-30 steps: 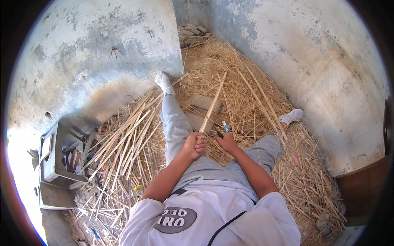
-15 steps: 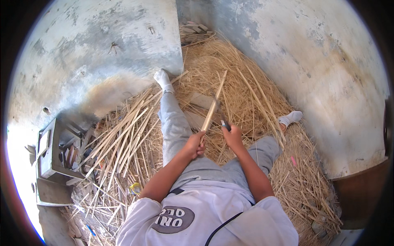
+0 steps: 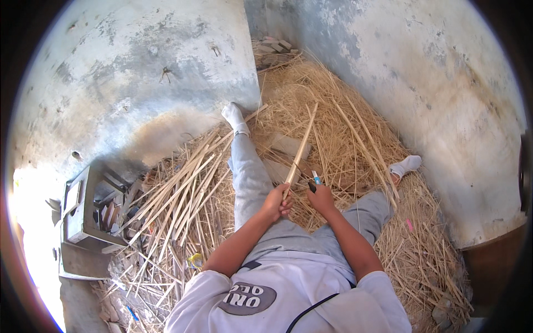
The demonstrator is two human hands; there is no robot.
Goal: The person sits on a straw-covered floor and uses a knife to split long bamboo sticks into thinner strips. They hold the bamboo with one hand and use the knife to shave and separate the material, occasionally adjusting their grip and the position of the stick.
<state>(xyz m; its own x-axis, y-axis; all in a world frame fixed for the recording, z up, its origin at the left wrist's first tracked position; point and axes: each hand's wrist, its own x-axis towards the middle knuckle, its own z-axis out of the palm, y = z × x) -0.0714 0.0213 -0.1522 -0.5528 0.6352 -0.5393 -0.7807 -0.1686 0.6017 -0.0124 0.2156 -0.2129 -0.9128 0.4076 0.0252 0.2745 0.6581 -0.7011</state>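
My left hand (image 3: 278, 203) is closed around the near end of a long pale strip of split bamboo or wood (image 3: 302, 145). The strip slants up and away from me, over the straw between my legs. To its right, my right hand (image 3: 321, 198) is closed on a knife (image 3: 312, 186) with a dark handle. Its thin dark blade seems to point toward the strip, but blur hides whether they touch. A small pale and blue piece (image 3: 316, 177) shows just above my right fingers; what it is I cannot tell.
Fine shavings (image 3: 338, 111) are heaped between my outstretched legs. Many loose strips (image 3: 183, 188) lie on the left, beside a wooden box-like frame (image 3: 89, 208). Two long strips (image 3: 366, 144) lean near my right foot. Worn walls (image 3: 150, 72) rise on both sides.
The knife has turned and come back toward me, its blade now lying lower beside the strip. My left hand still grips the strip. The whole view has shifted slightly.
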